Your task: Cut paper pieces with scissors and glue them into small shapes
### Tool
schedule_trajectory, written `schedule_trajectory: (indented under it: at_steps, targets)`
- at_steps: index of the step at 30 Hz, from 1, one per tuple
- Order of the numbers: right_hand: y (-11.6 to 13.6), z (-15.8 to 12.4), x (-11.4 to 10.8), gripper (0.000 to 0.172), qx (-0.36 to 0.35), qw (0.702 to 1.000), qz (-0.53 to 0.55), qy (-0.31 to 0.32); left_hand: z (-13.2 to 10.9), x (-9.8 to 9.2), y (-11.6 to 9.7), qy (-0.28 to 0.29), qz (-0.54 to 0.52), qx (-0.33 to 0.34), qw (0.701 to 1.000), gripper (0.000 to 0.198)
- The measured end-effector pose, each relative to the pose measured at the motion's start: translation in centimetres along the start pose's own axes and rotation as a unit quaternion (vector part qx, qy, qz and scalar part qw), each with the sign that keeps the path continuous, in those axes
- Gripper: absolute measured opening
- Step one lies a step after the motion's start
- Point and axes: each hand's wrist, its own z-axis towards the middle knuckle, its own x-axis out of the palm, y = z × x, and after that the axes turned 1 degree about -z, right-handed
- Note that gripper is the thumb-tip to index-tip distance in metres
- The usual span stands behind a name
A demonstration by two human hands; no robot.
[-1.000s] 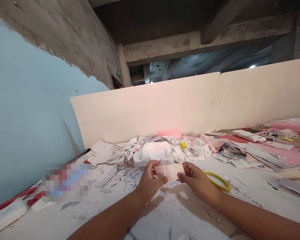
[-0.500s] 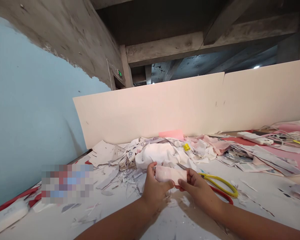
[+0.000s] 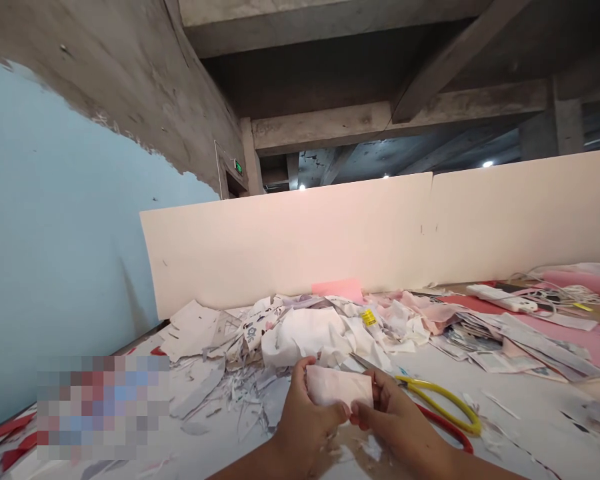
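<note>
Both my hands hold one small pale pink piece of paper [image 3: 337, 387] low in the middle of the head view, just above the table. My left hand [image 3: 305, 417] pinches its left edge with thumb on top. My right hand [image 3: 387, 417] grips its right lower corner, fingers curled. The two thumbs nearly meet under the paper. Directly behind the paper lies a heap of white and printed paper scraps [image 3: 300, 330].
Yellow-handled scissors [image 3: 443, 403] and a red loop [image 3: 445, 433] lie right of my right hand. A cream board [image 3: 330, 233] stands along the table's back. Pink sheets, a white power strip [image 3: 500, 298] and cables sit far right. A blue wall borders the left.
The view tilted up, so hands and table sit lower in frame. My hands drew closer together on the pink paper, which stays held.
</note>
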Motion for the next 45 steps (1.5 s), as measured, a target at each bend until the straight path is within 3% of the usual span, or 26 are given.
schedule_trajectory:
  at_steps: [11, 29, 45]
  targets:
    - [0.0, 0.0, -0.1, 0.019, 0.004, 0.998, 0.057, 0.013, 0.0, -0.1, -0.2, -0.030, 0.009, 0.003, 1.000, 0.070]
    - [1.2, -0.4, -0.4, 0.020, 0.053, 0.995, 0.052, -0.061, -0.2, -0.7, -0.3, -0.050, 0.040, 0.021, 0.998, 0.064]
    - [1.8, -0.7, -0.2, 0.029, 0.059, 0.991, 0.032, -0.112, 0.0, -0.7, 0.3, -0.007, 0.029, 0.032, 0.999, 0.056]
